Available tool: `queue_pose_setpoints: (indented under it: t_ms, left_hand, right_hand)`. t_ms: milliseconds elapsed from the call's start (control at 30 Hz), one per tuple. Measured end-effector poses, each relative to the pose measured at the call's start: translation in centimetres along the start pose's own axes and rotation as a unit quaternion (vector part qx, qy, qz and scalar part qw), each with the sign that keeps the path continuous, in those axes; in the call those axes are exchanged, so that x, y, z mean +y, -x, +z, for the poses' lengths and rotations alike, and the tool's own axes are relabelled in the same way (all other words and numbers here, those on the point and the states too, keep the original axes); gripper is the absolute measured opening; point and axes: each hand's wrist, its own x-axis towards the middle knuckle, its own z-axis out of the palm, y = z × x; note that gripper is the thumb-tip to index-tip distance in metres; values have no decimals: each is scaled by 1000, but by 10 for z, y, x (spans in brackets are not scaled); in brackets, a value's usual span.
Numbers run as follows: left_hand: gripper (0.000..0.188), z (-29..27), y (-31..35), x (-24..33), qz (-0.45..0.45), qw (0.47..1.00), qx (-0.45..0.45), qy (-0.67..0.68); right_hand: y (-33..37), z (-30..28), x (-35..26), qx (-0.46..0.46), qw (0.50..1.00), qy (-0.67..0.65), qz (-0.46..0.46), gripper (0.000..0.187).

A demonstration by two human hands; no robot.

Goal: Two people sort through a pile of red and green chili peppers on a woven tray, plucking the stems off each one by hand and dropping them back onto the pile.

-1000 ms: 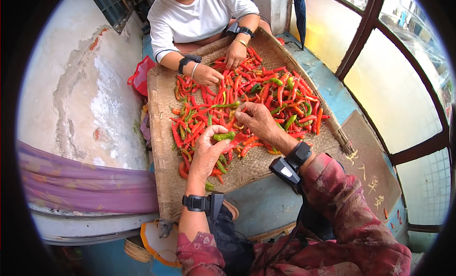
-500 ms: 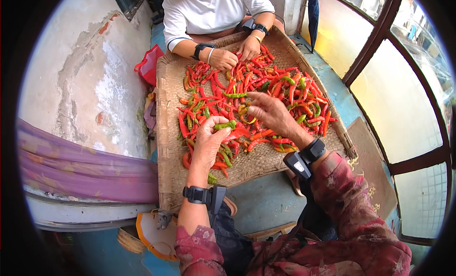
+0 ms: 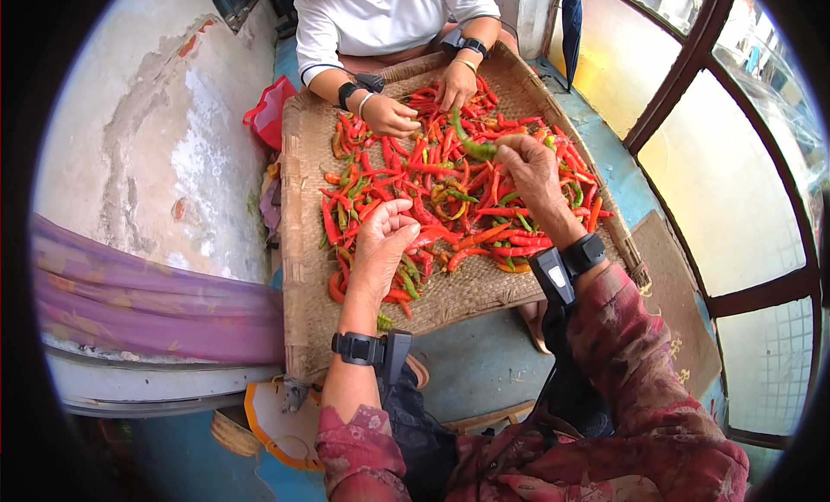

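Observation:
My right hand (image 3: pixel 534 175) is raised over the right part of the pile, pinching a long, curved green chili pepper (image 3: pixel 471 144) that points up and away to the left. Below and to its left, my left hand (image 3: pixel 380 247) hovers over the near-left side of the chilies with curled fingers, thumb apart from them and nothing visible between. A spread of mostly red chili peppers (image 3: pixel 497 235), with some green and orange ones mixed in, lies on a large woven tray (image 3: pixel 304 199). Black devices are strapped to both my wrists.
Across the tray sits a person in a white top (image 3: pixel 380 22), one hand (image 3: pixel 391 116) lifted and the other (image 3: pixel 456 84) at the chilies. A red bag (image 3: pixel 275 113) stands left of the tray, near purple cloth (image 3: pixel 156 299). Framed windows (image 3: pixel 726 182) line the right side.
A green chili pepper has left my left hand. My right hand has moved up and right and now grips a long green one. The other person's left-side hand has lifted away from its partner.

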Motion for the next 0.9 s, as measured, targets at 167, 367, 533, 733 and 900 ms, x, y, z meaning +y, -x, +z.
queue_pose_setpoints:
  t_ms: [167,367,533,733,900]
  left_hand:
    - [27,1,-3,1,-21,998,15,62]
    - [22,3,-6,-3,-5,996,18,89]
    - [19,-2,-7,-6,17,992,45,115]
    - [22,-22,0,3,-8,979,105,174]
    - [24,-14,4,12,29,990,60,124]
  right_hand:
    - [9,-1,-4,-66,995,69,-12,50]
    - [45,38,-9,-331,926,155,-89,31]
    - [41,41,-9,-320,919,201,-115,15]
    - [16,26,-15,-198,975,50,86,20]
    - [13,24,-1,-61,982,-116,138,35]
